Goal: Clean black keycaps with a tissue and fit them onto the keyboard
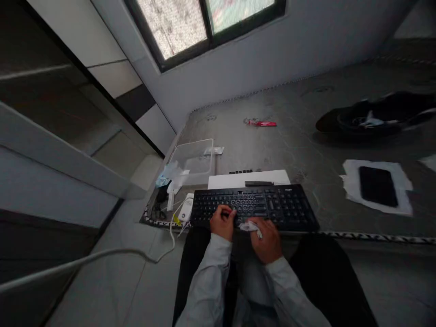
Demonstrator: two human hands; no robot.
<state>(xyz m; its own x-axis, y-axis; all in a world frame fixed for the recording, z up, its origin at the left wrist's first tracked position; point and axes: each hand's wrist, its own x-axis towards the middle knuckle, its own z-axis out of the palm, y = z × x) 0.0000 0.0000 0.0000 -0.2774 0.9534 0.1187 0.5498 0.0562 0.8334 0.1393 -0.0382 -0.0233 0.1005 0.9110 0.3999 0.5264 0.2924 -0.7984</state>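
A black keyboard [252, 204] lies along the table's front edge, right before my lap. At its lower left part, my left hand [223, 222] rests with thumb and fingers curled together in a pinch; anything between them is too small to make out. My right hand [267, 238] is closed around a crumpled white tissue [251, 226] at the keyboard's front edge, just right of my left hand. Behind the keyboard lies a white sheet [225, 181] with a dark, slim stick-like tool [259, 183] on it. A short row of small black pieces [240, 171] sits at the sheet's far edge.
To the left stand a clear plastic tray [194, 154], a white power strip [186, 208] and its cable [126, 250]. A red-handled item [262, 123] lies farther back. On the right are a phone-like black slab [377, 186] on white paper and a dark open bag [378, 113].
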